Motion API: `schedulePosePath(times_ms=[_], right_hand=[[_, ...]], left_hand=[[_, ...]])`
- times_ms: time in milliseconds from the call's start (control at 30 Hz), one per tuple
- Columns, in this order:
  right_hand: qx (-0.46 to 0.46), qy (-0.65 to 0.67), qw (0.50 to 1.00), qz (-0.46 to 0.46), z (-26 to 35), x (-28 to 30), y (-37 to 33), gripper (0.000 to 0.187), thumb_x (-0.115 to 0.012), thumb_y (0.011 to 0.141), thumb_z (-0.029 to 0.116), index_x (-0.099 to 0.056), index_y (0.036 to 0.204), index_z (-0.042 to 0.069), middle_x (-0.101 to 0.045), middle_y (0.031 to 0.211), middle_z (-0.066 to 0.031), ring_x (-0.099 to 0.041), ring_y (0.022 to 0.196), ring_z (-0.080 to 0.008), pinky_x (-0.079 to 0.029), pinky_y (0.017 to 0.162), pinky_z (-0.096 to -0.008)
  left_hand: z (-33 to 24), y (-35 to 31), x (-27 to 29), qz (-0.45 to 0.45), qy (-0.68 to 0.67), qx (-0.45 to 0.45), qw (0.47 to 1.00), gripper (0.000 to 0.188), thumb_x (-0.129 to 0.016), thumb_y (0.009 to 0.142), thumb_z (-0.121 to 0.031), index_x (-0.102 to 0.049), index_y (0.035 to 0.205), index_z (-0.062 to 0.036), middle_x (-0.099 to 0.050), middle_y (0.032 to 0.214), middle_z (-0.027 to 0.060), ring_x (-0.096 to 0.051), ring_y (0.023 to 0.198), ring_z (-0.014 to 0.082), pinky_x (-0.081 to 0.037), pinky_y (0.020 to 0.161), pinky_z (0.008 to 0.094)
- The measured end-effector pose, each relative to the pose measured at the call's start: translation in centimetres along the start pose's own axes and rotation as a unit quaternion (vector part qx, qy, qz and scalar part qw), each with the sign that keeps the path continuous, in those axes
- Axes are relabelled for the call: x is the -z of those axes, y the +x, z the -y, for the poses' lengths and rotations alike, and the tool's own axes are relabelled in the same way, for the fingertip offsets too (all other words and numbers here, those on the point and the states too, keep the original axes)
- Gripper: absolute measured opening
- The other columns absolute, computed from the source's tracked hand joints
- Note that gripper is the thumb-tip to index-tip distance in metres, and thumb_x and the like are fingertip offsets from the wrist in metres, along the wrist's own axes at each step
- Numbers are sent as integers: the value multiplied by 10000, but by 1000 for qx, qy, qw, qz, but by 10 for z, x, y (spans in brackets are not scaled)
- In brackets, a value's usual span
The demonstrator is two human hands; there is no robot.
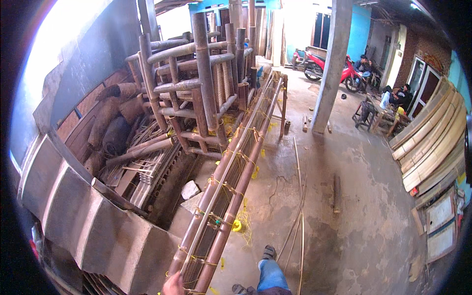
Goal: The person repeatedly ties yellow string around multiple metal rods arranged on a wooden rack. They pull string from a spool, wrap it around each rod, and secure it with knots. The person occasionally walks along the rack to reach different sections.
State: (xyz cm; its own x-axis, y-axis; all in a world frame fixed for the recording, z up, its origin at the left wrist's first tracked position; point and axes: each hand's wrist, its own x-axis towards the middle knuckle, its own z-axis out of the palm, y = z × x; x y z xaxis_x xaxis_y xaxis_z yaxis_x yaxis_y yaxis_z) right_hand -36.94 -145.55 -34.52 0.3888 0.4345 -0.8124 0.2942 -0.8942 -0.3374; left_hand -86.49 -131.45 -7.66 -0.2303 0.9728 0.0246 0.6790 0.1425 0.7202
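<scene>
At the bottom edge, my left hand (173,285) appears closed on the near end of a thin, pale bamboo strip (202,222). That strip runs lengthwise along a long bamboo frame, which has two thick brown poles (229,222) with dark narrow slats between them. Yellow cord (226,186) ties the frame at intervals, and loose ends hang off its right side. Beside the frame shows a bright yellow coil of cord (237,225). The lower part of my left hand is cut off by the picture's edge. My right hand is out of sight.
Bamboo furniture frames (184,88) are stacked at the left behind the long frame. Long thin strips (300,211) and a short bamboo piece (337,194) lie on the floor. A concrete pillar (334,69), a red motorbike (319,66) and seated people (400,96) are farther off.
</scene>
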Motion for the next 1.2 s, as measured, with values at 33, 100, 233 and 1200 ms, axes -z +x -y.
schedulePosePath(times_ms=[33, 100, 233, 1200], right_hand=[[-17, 36, 999, -14, 1, 11, 2, 300, -508, 887, 255, -620, 1069, 45, -617, 984, -174, -594, 919, -312, -470, 812, -450], [-8, 57, 998, 14, 29, 12, 19, 290, -508, 885, 254, -627, 1055, 51, -624, 952, -161, -599, 887, -298, -475, 792, -444], [-56, 104, 993, -3, 36, 39, 58, 271, -510, 879, 250, -641, 1026, 64, -637, 889, -137, -609, 824, -269, -484, 752, -433], [70, 185, 980, -34, 560, 485, 470, 139, -533, 853, 99, -653, 889, 37, -656, 705, -81, -606, 600, -148, -479, 533, -288]], left_hand=[[-17, -15, 18, 14, -4, 38, 999, 214, -528, 882, -145, -661, 1013, -40, -658, 874, 153, -646, 863, 277, -504, 723, 382], [-43, -67, 72, -17, 21, 143, 989, 251, -516, 933, -272, -682, 948, -84, -665, 756, 87, -649, 786, 233, -526, 612, 387], [-20, -32, 64, 112, 440, 273, 848, 254, -593, 858, -356, -686, 1013, -178, -685, 876, 123, -661, 789, 299, -527, 681, 431], [-536, 714, -487, 156, -115, -228, 954, 143, -640, 822, -89, -653, 960, -56, -653, 894, 128, -638, 842, 290, -503, 738, 352]])
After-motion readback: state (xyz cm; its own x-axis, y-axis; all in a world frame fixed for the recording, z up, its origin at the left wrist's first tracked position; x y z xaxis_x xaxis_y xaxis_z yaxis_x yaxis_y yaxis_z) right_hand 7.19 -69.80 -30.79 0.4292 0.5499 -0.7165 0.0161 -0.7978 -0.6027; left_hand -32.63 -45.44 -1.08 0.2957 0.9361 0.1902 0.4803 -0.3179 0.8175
